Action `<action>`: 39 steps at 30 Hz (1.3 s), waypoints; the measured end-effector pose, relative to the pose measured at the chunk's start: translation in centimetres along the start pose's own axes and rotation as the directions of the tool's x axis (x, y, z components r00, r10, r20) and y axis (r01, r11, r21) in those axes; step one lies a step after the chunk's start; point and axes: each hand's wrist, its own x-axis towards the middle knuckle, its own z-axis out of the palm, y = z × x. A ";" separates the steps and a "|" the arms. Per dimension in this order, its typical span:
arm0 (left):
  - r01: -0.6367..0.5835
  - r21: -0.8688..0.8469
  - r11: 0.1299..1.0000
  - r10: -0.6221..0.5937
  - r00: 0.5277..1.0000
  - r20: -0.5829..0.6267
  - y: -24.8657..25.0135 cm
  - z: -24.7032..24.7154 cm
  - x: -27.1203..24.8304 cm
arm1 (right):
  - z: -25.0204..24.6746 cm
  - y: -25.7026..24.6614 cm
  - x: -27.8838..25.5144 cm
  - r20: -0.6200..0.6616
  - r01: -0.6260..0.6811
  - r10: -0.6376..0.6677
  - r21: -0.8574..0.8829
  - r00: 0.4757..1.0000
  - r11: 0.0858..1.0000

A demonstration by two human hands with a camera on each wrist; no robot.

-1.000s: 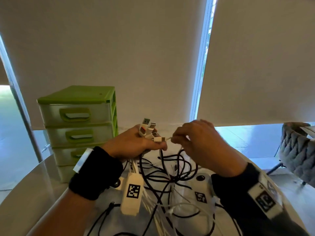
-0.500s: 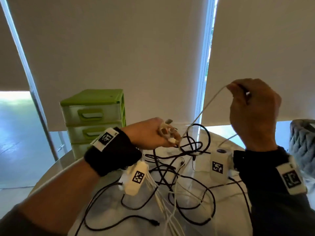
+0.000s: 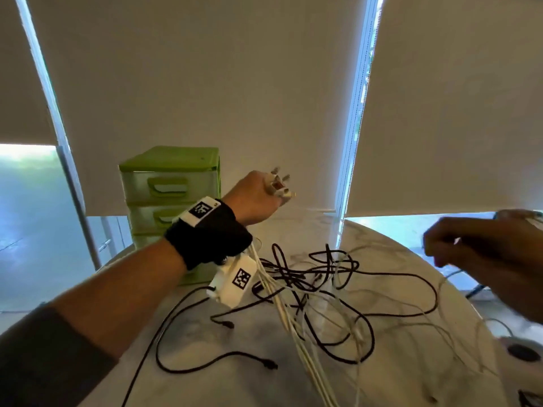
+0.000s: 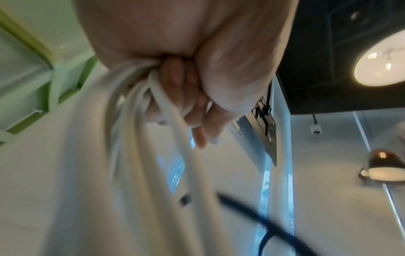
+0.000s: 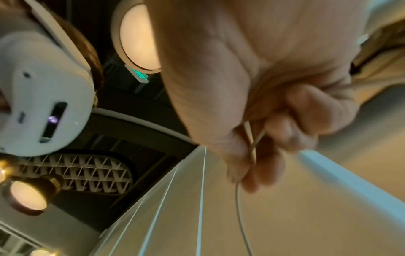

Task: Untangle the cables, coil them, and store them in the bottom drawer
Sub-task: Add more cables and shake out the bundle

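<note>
My left hand [image 3: 258, 198] is raised above the table and grips a bundle of white cables [image 4: 140, 97]; their plugs [image 3: 279, 186] stick up past my fingers. The white strands hang down from it into a tangle of black cables [image 3: 323, 277] and white ones on the marble table [image 3: 411, 289]. Out at the right edge, my right hand [image 3: 482, 248] is blurred. Its fingers [image 5: 269, 155] pinch a thin white cable [image 5: 238, 207]. The green drawer unit [image 3: 170, 186] stands behind my left wrist, with the drawers I see closed.
One black cable end [image 3: 270, 364] lies loose near the table's front. A round dark port [image 3: 523, 352] sits in the table at the right. Roller blinds [image 3: 205, 83] hang behind the table.
My right hand has swung from high in front down and out to the right with the thin white cable. My left hand rose a little, still holding the plugs.
</note>
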 end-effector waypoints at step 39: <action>0.175 -0.091 0.980 -0.186 0.974 -0.126 0.1 -10.5 -5.5 | 5.3 8.3 13.1 -0.029 -0.244 0.249 -0.352 0.968 0.904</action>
